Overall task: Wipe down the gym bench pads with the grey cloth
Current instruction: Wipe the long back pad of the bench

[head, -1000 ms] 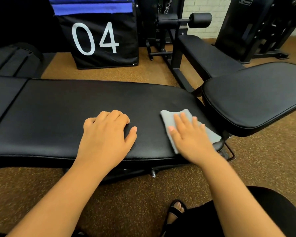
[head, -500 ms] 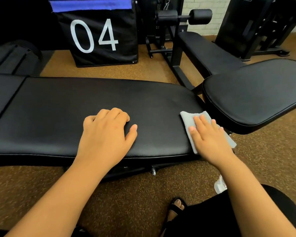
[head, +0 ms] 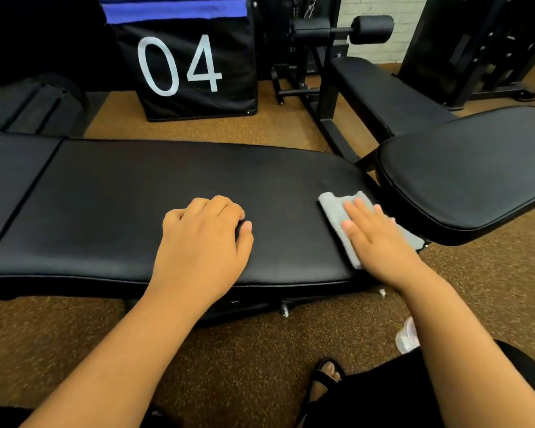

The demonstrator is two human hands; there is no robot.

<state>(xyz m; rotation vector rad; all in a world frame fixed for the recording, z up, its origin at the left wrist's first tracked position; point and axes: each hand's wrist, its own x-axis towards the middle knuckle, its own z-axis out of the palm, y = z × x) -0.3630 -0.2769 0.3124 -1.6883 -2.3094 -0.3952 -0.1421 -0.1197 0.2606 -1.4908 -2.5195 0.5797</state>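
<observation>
Nearest me, lower centre of the frame, my left hand (head: pixel 203 242) rests on the long bench pad (head: pixel 136 205), fingers curled under and holding nothing. Right of it, my right hand (head: pixel 380 242) presses flat, fingers straight, on the grey cloth (head: pixel 334 211) at the pad's right end. Part of the cloth hangs past that end; I judge another push rightward could drag it off onto the floor. The cloth's long axis runs from lower right toward upper left. Farther right sits the seat pad (head: pixel 476 174), apparently not yet wiped.
</observation>
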